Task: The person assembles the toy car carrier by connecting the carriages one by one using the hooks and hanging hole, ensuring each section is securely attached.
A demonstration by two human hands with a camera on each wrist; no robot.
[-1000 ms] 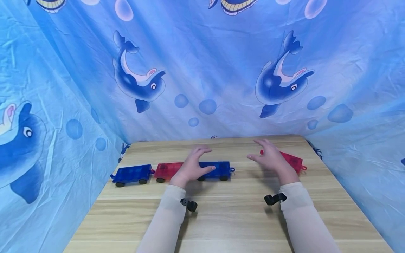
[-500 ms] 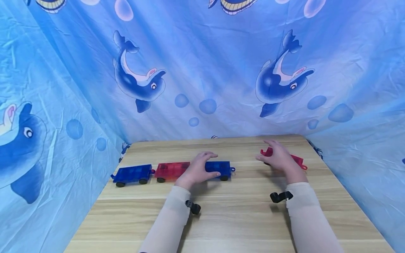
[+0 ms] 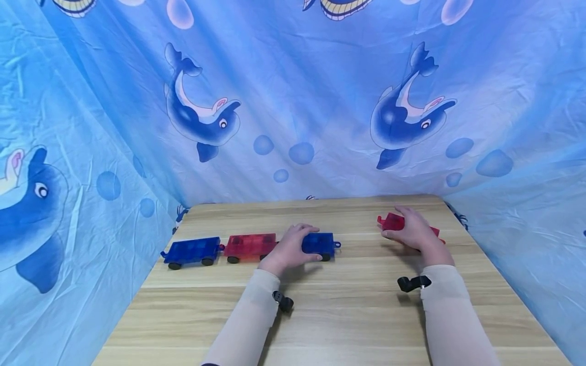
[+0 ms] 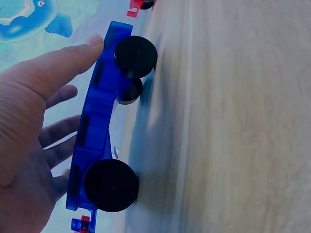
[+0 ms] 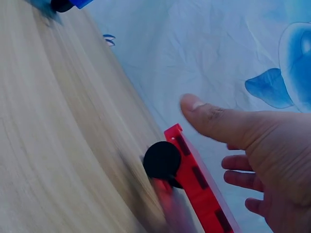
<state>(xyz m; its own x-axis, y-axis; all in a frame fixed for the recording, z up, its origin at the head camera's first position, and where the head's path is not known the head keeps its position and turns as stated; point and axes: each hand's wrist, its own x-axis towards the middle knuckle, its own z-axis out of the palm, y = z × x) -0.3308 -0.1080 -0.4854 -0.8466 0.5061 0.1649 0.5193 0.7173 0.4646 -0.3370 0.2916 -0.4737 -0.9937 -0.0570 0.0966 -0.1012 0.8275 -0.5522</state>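
Head view: the left hand straddles the right-end blue wagon, thumb and fingers parted — whether they pinch it, I cannot tell. A middle red wagon and left-end blue wagon complete the row. Far right on the surface, the right hand — thumb spread, gripping nothing — hovers by a lone red wagon.

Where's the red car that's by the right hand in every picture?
Head view: the red car is right of centre, partly hidden by the right hand.
Left wrist view: just its hook and some wheel, it seems, at the top edge.
Right wrist view: bottom middle, slanting.
Shared landmark: the blue car by the left hand: middle of head view, big in left wrist view, seemingly a corner at right wrist view's top.
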